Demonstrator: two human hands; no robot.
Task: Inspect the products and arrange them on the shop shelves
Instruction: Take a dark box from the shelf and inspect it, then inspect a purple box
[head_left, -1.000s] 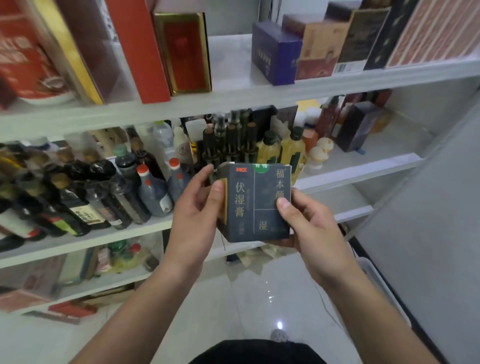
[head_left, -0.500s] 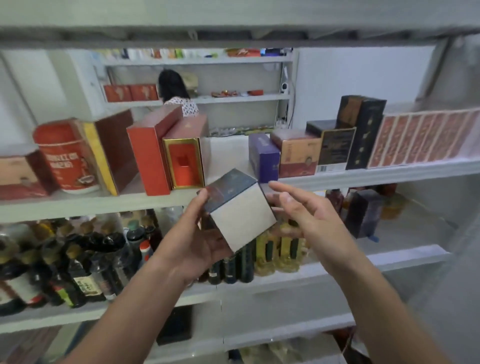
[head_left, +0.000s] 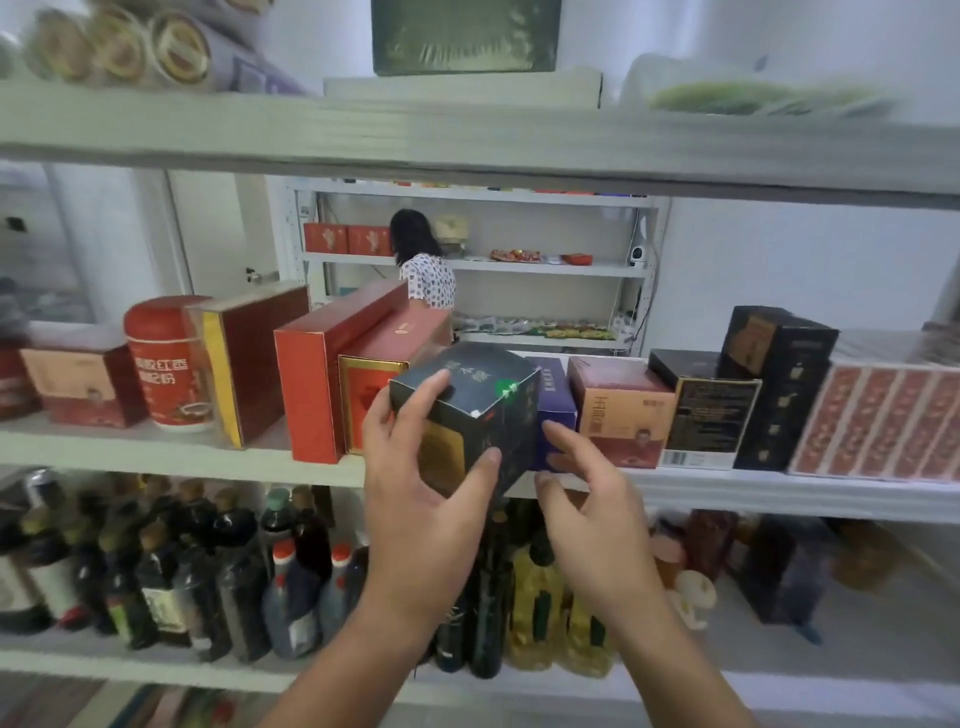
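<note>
2 hands: left (head_left: 423, 493) grips box (head_left: 467, 400), right (head_left: 587, 509) beside.

A person (head_left: 423, 270) in a patterned top (back turned), a white door (head_left: 208, 234) to the left.

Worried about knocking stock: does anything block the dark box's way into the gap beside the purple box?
Nothing visible does, though the dark box, gripped by the left hand, hides most of that gap.
</note>
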